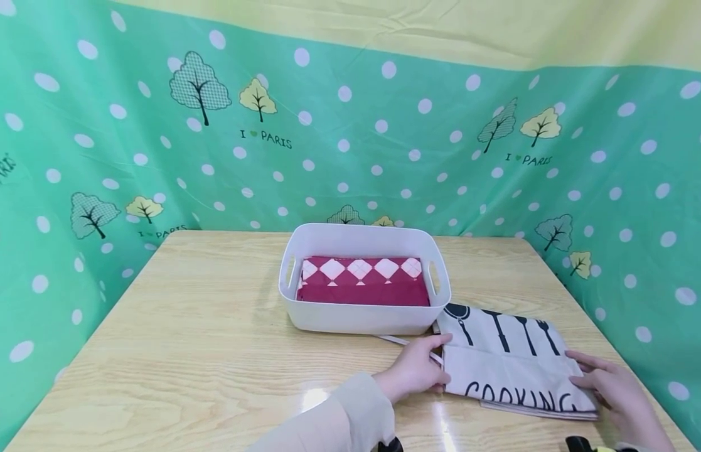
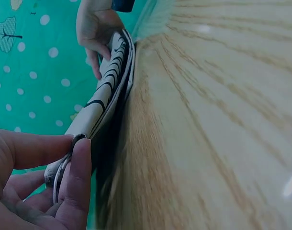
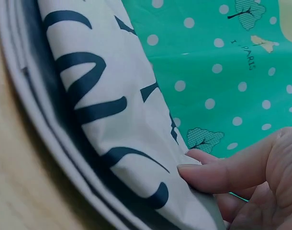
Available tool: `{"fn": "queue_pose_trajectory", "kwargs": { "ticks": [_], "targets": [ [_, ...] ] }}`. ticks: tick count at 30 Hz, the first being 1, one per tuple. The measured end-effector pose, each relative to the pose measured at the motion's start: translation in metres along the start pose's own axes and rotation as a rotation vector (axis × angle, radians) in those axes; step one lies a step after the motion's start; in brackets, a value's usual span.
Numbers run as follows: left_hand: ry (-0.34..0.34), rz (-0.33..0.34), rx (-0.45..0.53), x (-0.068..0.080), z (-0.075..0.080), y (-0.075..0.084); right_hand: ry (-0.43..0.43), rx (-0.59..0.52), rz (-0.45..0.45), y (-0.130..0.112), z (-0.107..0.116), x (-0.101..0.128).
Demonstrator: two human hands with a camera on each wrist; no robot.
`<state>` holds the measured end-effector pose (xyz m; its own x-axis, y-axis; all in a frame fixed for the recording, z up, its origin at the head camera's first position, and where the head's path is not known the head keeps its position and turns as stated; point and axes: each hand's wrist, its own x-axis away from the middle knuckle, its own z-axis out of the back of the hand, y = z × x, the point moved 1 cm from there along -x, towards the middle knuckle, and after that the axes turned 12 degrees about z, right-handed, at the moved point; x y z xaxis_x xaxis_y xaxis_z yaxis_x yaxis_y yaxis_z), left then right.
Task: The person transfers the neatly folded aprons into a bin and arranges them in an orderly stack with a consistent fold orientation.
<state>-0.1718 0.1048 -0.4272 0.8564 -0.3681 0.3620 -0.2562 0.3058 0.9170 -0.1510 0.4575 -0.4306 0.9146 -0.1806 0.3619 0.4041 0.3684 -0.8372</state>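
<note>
Both hands held a folded beige apron [image 1: 511, 367] printed with black utensils and the word COOKING, which lay flat on the wooden table [image 1: 214, 351]. The left hand [image 1: 413, 371] pinched the apron's left edge between thumb and fingers. The right hand [image 1: 612, 384] gripped the opposite edge, thumb on top and fingers curled beneath. Just beyond the left hand stood a white basket [image 1: 361, 320] with a red diamond-patterned cloth [image 1: 363, 282] folded inside, its corner touching the apron.
</note>
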Motion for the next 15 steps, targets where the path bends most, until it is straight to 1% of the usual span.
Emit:
{"fn": "queue_pose_trajectory", "kwargs": {
  "ticks": [1,5,13,15],
  "targets": [
    [-0.004,-0.005,-0.001,0.000,-0.001,0.000,-0.006,0.007,0.002,-0.002,0.001,0.002],
    [-0.015,-0.020,0.002,0.002,-0.002,0.002,0.022,0.047,-0.008,-0.004,0.002,0.004],
    [-0.016,-0.060,-0.017,0.010,-0.004,0.013,0.086,-0.005,-0.017,-0.009,0.004,0.008],
    [-0.013,-0.070,-0.028,0.011,-0.004,0.016,0.117,-0.009,-0.030,-0.011,0.004,0.009]
  ]
}}
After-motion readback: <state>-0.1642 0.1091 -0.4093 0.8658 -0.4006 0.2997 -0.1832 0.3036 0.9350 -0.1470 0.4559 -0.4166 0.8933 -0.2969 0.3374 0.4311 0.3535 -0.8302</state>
